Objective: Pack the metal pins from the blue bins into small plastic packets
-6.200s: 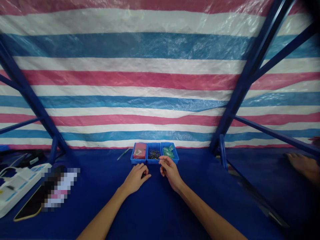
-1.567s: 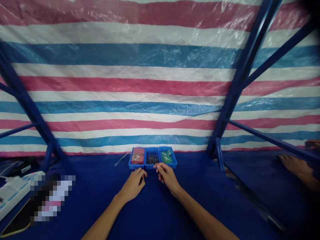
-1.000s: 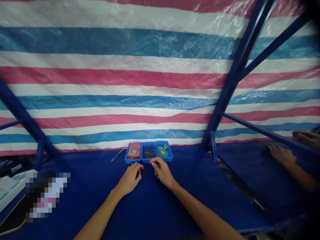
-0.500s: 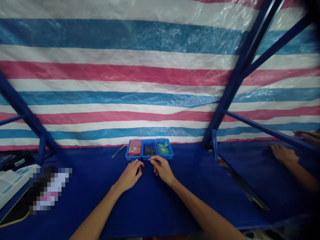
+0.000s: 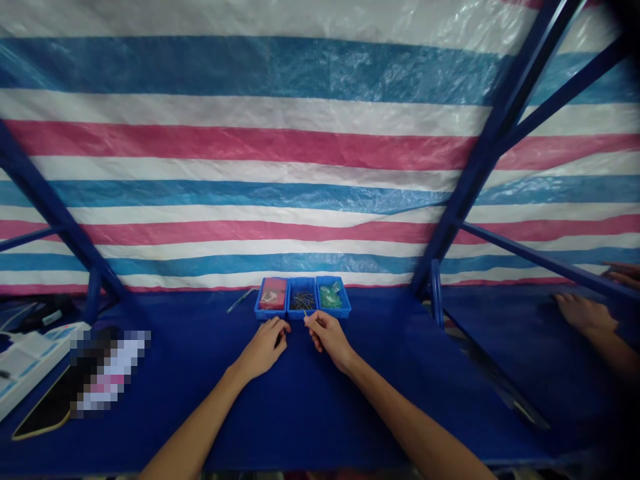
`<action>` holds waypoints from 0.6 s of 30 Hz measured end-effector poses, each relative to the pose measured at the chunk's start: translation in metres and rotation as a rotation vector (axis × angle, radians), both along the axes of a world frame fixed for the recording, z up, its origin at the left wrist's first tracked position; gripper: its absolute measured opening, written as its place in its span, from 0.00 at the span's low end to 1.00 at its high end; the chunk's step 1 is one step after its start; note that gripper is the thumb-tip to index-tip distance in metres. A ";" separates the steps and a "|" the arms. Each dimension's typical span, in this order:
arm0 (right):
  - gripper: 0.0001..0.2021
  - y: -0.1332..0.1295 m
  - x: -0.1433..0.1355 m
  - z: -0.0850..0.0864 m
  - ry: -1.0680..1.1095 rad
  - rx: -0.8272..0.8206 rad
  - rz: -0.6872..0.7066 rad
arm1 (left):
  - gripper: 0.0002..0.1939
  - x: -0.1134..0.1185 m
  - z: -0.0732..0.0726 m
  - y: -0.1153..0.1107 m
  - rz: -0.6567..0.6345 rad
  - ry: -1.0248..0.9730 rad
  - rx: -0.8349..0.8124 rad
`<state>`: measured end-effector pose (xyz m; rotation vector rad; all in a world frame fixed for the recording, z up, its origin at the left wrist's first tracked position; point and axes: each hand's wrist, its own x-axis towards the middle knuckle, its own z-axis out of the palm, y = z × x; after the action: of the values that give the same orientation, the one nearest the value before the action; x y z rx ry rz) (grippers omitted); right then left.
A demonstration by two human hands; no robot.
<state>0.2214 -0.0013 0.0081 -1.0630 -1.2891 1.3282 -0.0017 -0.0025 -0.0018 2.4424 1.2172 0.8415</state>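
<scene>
My right hand (image 5: pixel 329 339) is closed in a pinch just in front of the middle bin (image 5: pixel 302 314). A small thin piece (image 5: pixel 306 314) pokes up from its fingertips; its kind is too small to make out. My left hand (image 5: pixel 266 345) rests on the table in front of the left bin (image 5: pixel 270 315), fingers loosely bent, thumb apart, and nothing visible in it. Dark screws or nails (image 5: pixel 303 300) fill the middle bin. A red packet (image 5: pixel 273 294) with small pale pieces lies in the left bin, and a green packet (image 5: pixel 331 295) in the right bin (image 5: pixel 342 313).
A pen-like stick (image 5: pixel 241 301) lies left of the bins on the blue table (image 5: pixel 295 420). At the left are a white power strip (image 5: pixel 40 367) and a black board (image 5: pixel 47 410). Blue frame bars (image 5: pixel 463 193) rise on both sides. Another person's hand (image 5: pixel 585 312) is at far right.
My right fingertips have drawn together in a pinch, with a thin piece now showing above them. My left hand has barely moved. The whole view has shifted slightly.
</scene>
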 end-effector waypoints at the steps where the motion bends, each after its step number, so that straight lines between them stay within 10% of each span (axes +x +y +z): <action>1: 0.22 0.000 0.000 -0.002 -0.057 0.042 -0.023 | 0.11 0.000 -0.001 0.000 -0.001 0.003 0.003; 6: 0.17 0.000 0.000 -0.009 -0.256 0.226 -0.122 | 0.10 0.000 0.000 0.000 -0.012 0.012 0.000; 18: 0.21 0.001 0.002 0.001 0.095 0.005 0.010 | 0.11 0.001 -0.001 0.001 0.001 -0.005 -0.003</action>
<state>0.2234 -0.0001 0.0087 -0.9790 -1.2279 1.3664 -0.0011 -0.0013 -0.0031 2.4362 1.2170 0.8451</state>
